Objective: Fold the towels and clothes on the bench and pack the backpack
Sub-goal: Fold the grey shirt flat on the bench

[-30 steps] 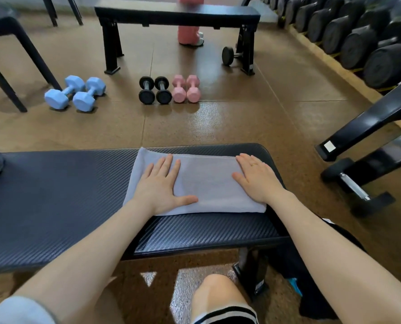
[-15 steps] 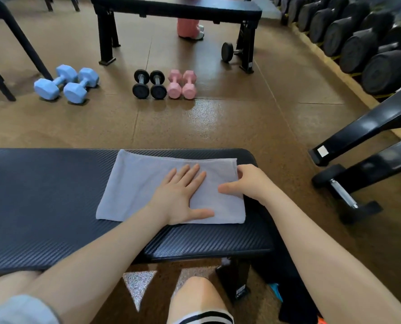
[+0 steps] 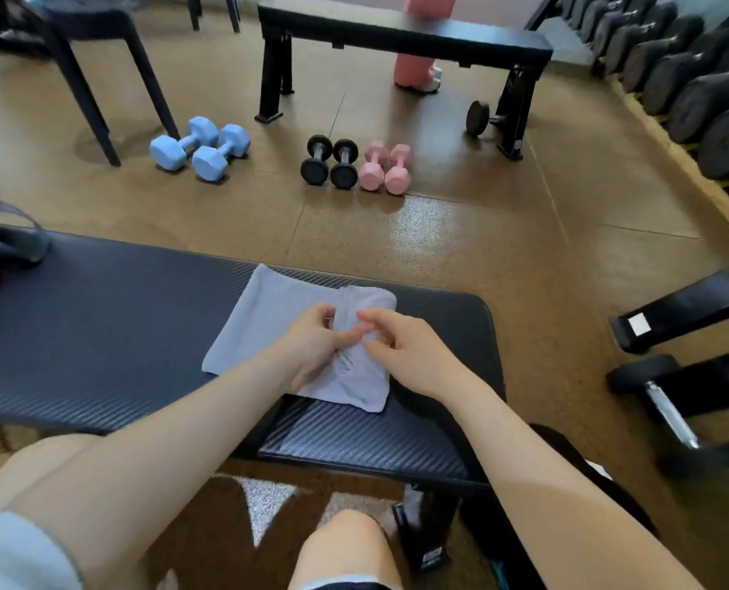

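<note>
Grey towel (image 3: 269,317) lies flat on the right part of the black padded bench (image 3: 99,325), its right end lifted and doubled over toward the middle. Left hand (image 3: 311,347) curled, fingers together and pinched on the raised fold at the towel's centre. Right hand (image 3: 409,355) just beside it, thumb and forefinger closed on the same folded edge, other fingers loosely bent; the two hands nearly touch over the fold. Towel's left half is spread smooth on the pad, near corner hanging close to the bench's front edge. Dark bag with grey straps (image 3: 1,240) sits at the bench's far left end, partly cut off. On the brown floor beyond: blue dumbbells (image 3: 199,149), black dumbbells (image 3: 329,161), pink dumbbells (image 3: 386,167), a second black bench (image 3: 405,36), and a rack of dark dumbbells (image 3: 694,87) along the right wall. Person's bare knee (image 3: 341,547) shows under the bench.
</note>
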`<state>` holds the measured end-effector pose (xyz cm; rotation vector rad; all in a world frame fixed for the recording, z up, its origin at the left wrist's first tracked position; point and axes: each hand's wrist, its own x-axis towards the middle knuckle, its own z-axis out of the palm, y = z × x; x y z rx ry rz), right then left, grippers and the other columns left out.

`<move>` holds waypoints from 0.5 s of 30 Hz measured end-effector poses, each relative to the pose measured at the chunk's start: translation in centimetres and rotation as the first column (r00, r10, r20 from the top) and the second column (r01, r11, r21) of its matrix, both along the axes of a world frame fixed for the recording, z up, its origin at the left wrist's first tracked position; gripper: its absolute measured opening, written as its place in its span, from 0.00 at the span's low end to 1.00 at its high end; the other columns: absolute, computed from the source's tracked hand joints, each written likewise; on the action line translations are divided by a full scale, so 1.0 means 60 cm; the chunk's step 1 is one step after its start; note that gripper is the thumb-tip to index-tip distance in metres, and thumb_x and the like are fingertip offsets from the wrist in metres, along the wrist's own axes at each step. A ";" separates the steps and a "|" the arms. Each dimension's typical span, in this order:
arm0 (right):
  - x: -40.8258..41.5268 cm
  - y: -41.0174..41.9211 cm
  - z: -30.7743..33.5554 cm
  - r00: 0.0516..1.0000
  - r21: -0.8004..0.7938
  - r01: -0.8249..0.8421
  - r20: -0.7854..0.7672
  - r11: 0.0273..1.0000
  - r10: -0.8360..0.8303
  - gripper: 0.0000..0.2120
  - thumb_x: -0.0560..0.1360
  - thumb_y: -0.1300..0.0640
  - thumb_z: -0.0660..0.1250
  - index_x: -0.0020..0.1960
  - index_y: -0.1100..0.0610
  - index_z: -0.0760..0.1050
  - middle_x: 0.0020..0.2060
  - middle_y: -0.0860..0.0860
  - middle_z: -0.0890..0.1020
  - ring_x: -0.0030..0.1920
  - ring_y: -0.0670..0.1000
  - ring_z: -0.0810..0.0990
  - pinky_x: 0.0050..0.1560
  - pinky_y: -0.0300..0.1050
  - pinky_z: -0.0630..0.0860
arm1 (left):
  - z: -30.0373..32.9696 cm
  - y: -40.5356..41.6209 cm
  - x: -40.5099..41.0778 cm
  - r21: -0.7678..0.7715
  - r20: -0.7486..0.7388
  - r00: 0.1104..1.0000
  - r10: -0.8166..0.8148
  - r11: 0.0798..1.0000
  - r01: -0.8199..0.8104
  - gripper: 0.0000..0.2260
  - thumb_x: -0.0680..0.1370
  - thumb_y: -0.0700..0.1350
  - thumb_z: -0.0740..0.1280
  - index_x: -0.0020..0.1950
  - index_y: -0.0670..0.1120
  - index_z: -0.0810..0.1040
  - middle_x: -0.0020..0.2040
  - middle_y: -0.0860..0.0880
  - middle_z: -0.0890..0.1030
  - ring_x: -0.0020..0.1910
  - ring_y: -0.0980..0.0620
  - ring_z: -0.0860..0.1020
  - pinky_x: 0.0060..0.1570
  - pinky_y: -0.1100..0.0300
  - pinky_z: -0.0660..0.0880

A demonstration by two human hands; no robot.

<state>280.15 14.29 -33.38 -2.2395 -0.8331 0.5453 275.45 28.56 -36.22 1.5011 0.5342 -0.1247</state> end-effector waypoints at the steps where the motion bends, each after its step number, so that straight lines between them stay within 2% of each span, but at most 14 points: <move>1: 0.004 -0.008 -0.010 0.997 0.015 -0.017 0.075 1.000 0.016 0.20 0.76 0.58 0.63 0.68 0.56 0.70 0.59 0.52 0.77 0.53 0.46 0.74 0.55 0.30 0.68 | -0.008 0.005 0.003 0.047 -0.017 1.000 -0.007 0.999 0.007 0.12 0.74 0.35 0.67 0.57 0.37 0.74 0.49 0.40 0.80 0.45 0.48 0.79 0.44 0.56 0.76; 2: 0.007 -0.015 -0.020 0.989 0.020 -0.037 0.142 0.999 0.033 0.23 0.74 0.55 0.67 0.69 0.56 0.69 0.64 0.52 0.74 0.60 0.48 0.71 0.63 0.35 0.66 | -0.012 0.008 0.004 0.095 -0.022 0.999 -0.024 0.995 0.026 0.11 0.74 0.35 0.67 0.57 0.38 0.74 0.51 0.40 0.80 0.48 0.47 0.79 0.47 0.55 0.77; 4: 0.012 -0.020 -0.044 0.977 -0.048 -0.085 0.193 0.995 0.093 0.39 0.67 0.40 0.68 0.73 0.57 0.62 0.73 0.52 0.62 0.73 0.51 0.58 0.74 0.47 0.54 | -0.008 0.010 0.006 0.209 -0.007 0.994 -0.110 0.972 0.109 0.12 0.74 0.37 0.66 0.56 0.40 0.76 0.52 0.43 0.81 0.52 0.47 0.79 0.55 0.50 0.75; 6: 0.014 -0.010 -0.060 0.972 -0.152 -0.122 0.182 0.981 0.149 0.51 0.61 0.30 0.62 0.76 0.56 0.54 0.76 0.50 0.52 0.76 0.49 0.47 0.76 0.51 0.46 | 0.003 0.013 0.005 0.376 0.007 0.982 -0.189 0.910 0.172 0.14 0.74 0.40 0.66 0.60 0.42 0.75 0.53 0.45 0.81 0.54 0.47 0.79 0.56 0.53 0.74; 8: 0.016 0.004 -0.072 0.971 -0.251 -0.120 0.174 0.961 0.166 0.58 0.56 0.25 0.57 0.77 0.55 0.48 0.77 0.48 0.45 0.76 0.49 0.41 0.75 0.52 0.41 | 0.005 0.031 -0.002 0.599 -0.033 0.984 -0.172 0.785 0.158 0.19 0.77 0.41 0.63 0.67 0.42 0.69 0.59 0.45 0.78 0.57 0.45 0.77 0.55 0.57 0.71; 10: 0.016 0.020 -0.077 0.974 -0.313 -0.099 0.166 0.945 0.157 0.60 0.55 0.23 0.58 0.77 0.54 0.43 0.76 0.49 0.41 0.76 0.52 0.36 0.75 0.52 0.39 | 0.002 0.059 -0.017 0.822 -0.062 0.992 -0.112 0.558 0.115 0.19 0.78 0.42 0.61 0.69 0.42 0.67 0.64 0.44 0.73 0.61 0.43 0.72 0.58 0.55 0.67; 12: 0.013 0.036 -0.078 0.983 -0.320 -0.078 0.136 0.944 0.127 0.58 0.61 0.27 0.65 0.77 0.55 0.42 0.76 0.50 0.39 0.75 0.53 0.33 0.75 0.53 0.40 | -0.005 0.095 -0.037 0.931 -0.116 0.993 -0.024 0.347 0.117 0.17 0.77 0.43 0.60 0.66 0.43 0.68 0.64 0.44 0.71 0.61 0.42 0.68 0.55 0.51 0.67; 13: 0.007 0.043 -0.076 0.985 -0.317 -0.072 0.124 0.946 0.117 0.56 0.64 0.30 0.67 0.77 0.56 0.41 0.76 0.50 0.39 0.75 0.53 0.32 0.75 0.53 0.40 | -0.008 0.112 -0.046 0.949 -0.157 0.987 0.034 0.280 0.142 0.17 0.77 0.44 0.61 0.66 0.43 0.67 0.64 0.44 0.70 0.60 0.41 0.68 0.53 0.50 0.68; 14: 0.001 0.051 -0.075 0.986 -0.320 -0.068 0.121 0.945 0.112 0.55 0.66 0.32 0.67 0.77 0.56 0.41 0.76 0.51 0.38 0.74 0.53 0.32 0.75 0.53 0.40 | -0.010 0.125 -0.054 0.954 -0.190 0.978 0.084 0.253 0.163 0.19 0.76 0.46 0.63 0.66 0.43 0.66 0.63 0.43 0.69 0.60 0.41 0.67 0.52 0.50 0.69; 15: -0.004 0.059 -0.074 0.986 -0.324 -0.066 0.121 0.944 0.111 0.54 0.66 0.33 0.68 0.77 0.56 0.40 0.76 0.51 0.38 0.74 0.53 0.31 0.75 0.53 0.39 | -0.009 0.134 -0.061 0.948 -0.216 0.969 0.121 0.264 0.178 0.22 0.76 0.49 0.65 0.66 0.42 0.64 0.63 0.43 0.69 0.60 0.41 0.68 0.52 0.50 0.69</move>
